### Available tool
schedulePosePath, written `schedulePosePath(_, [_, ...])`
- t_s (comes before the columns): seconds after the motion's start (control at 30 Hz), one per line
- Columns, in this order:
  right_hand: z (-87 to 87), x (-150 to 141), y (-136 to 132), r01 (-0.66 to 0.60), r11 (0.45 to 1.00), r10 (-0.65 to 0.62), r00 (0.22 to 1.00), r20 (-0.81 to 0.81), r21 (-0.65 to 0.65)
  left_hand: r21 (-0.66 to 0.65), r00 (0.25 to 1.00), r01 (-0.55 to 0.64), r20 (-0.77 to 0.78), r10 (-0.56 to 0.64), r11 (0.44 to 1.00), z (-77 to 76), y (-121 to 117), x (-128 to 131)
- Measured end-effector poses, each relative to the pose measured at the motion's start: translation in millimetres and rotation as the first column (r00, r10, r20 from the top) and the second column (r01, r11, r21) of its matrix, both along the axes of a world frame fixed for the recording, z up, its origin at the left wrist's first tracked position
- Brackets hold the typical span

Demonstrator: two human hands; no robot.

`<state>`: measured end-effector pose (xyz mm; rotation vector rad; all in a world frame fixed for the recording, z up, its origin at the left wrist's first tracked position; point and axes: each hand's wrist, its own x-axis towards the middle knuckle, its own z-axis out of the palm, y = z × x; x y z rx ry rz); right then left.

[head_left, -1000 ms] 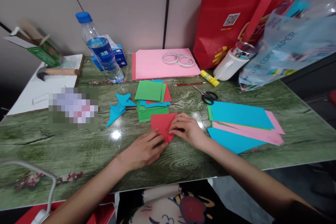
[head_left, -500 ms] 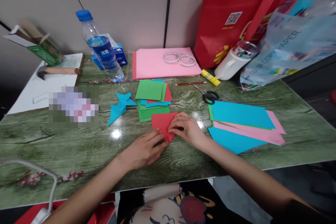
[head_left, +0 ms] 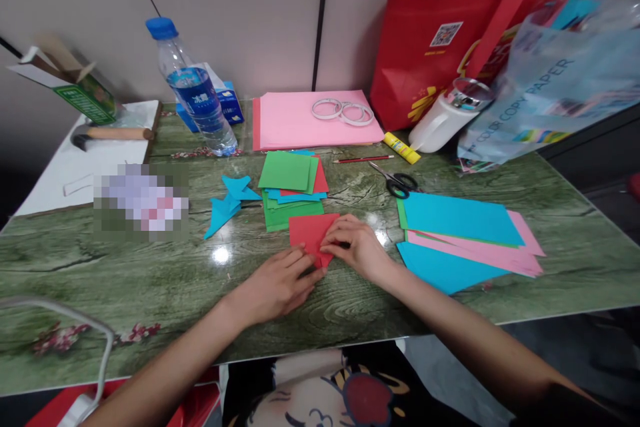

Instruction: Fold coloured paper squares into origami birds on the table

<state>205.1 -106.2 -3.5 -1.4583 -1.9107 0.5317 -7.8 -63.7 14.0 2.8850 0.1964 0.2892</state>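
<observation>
A square of red paper [head_left: 311,229] lies on the table in front of me, its lower corner partly folded over. My left hand [head_left: 280,282] holds the paper's lower left part, with fingertips and thumb at the near edge. On the other side, my right hand [head_left: 355,245] pinches the right edge between thumb and fingers. My fingers hide part of the fold. Just behind the sheet sits a stack of green, red and blue paper squares [head_left: 285,171]. Folded blue paper pieces [head_left: 227,205] rest to the left of that stack.
Blue, green and pink paper strips [head_left: 460,220] lie at the right, near black-handled scissors [head_left: 400,184], a pencil [head_left: 365,159] and a glue stick [head_left: 402,147]. Tape rolls [head_left: 327,109] sit on pink sheets [head_left: 285,127]. A bottle [head_left: 195,93], hammer [head_left: 115,134] and red bag [head_left: 425,60] stand or lie farther back.
The left thumb has slid slightly right and up along the near edge of the red paper. My right hand has kept its pinch in nearly the same place.
</observation>
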Motion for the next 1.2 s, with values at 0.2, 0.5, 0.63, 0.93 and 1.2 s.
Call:
schedulePosePath(0.2, [-0.1, -0.1, -0.2, 0.001, 1.000, -0.001, 1.000, 0.002, 0.011, -0.075, 0.998, -0.013, 0.057, 0.017, 0.997, -3.0, 0.7, -1.2])
schedulePosePath(0.5, [-2.0, 0.5, 0.3, -0.005, 1.000, 0.005, 1.000, -0.011, 0.012, -0.035, 1.000, 0.004, -0.027, -0.005, 0.999, 0.6, -1.1, -1.7])
schedulePosePath(0.63, [-1.9, 0.0, 0.3, -0.005, 1.000, 0.006, 1.000, -0.026, 0.022, -0.032, 1.000, -0.011, -0.025, 0.010, 0.999, 1.2, -1.5, -1.8])
schedulePosePath(0.93, [-2.6, -0.6, -1.3, 0.006, 0.999, -0.004, 0.999, -0.051, 0.050, -0.002, 1.000, 0.018, -0.026, -0.018, 1.000, -0.9, -2.0, -1.4])
schedulePosePath(1.2, [-3.8, -2.5, -3.0, 0.026, 0.998, -0.023, 0.999, -0.045, 0.060, -0.031, 1.000, -0.005, -0.003, 0.005, 0.999, -3.0, -3.9, -2.3])
